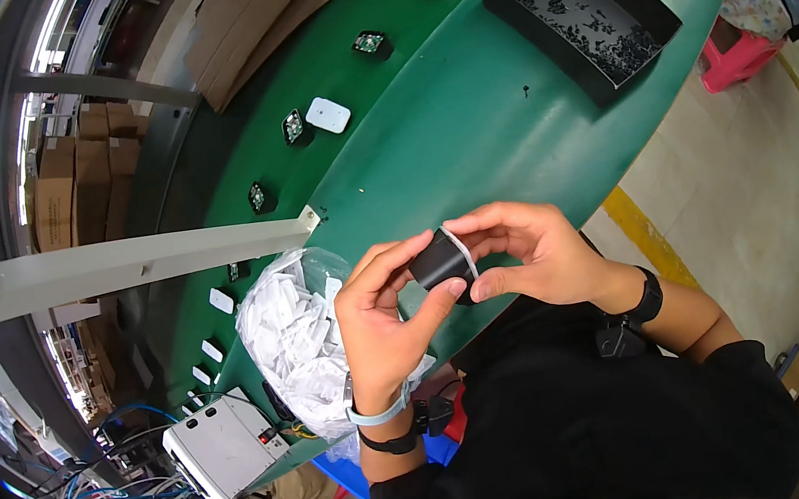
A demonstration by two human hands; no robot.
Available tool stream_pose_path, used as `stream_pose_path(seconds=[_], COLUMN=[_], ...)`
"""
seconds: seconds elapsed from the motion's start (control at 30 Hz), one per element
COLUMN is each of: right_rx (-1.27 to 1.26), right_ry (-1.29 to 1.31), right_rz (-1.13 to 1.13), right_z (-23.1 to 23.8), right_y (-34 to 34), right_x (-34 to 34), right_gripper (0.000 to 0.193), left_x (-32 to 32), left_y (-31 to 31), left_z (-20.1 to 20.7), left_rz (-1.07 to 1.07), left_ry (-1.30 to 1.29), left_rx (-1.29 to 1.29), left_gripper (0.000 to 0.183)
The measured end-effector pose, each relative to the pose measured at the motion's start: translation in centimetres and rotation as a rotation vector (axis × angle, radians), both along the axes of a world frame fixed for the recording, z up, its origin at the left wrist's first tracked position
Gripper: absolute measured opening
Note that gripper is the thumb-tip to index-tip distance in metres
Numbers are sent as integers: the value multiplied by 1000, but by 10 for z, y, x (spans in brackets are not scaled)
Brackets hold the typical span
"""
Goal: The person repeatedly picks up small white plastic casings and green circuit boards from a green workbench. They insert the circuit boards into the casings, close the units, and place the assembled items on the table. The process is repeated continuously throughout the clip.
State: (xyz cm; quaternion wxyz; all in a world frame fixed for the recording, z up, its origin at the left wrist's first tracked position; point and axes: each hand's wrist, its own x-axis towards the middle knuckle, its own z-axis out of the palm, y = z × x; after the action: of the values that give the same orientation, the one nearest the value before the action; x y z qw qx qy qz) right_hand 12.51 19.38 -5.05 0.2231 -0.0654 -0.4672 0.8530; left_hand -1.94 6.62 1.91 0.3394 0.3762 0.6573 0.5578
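In front of my body, just over the near edge of the green table, I hold a small black plastic housing [439, 262] with a thin white cover [461, 250] along its right side. My left hand [380, 318] grips the black body between fingertips and thumb. From the other side, my right hand [543, 253] is closed on the white cover with its fingers and thumb. Whether the cover sits fully flush cannot be made out. Beside my left wrist rests a clear plastic bag [292, 334] full of white covers.
A black box [581, 19] with small black parts stands at the far right. Several open housings with circuit boards [370, 43] and a white cover [328, 114] line the darker green strip. A pale metal bar [129, 265] crosses at left, above a white equipment box [227, 446].
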Motion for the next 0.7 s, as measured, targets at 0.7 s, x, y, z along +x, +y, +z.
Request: stream_pose_path(seconds=[0.7], right_rx=[239], right_ry=[-207], right_rz=[-46], right_z=[-5], right_y=[14], right_x=[-29], right_gripper=[40], left_x=[-4], left_y=[-3], left_z=[-44], left_rz=[286], left_ry=[-290], left_rx=[70], left_gripper=[44])
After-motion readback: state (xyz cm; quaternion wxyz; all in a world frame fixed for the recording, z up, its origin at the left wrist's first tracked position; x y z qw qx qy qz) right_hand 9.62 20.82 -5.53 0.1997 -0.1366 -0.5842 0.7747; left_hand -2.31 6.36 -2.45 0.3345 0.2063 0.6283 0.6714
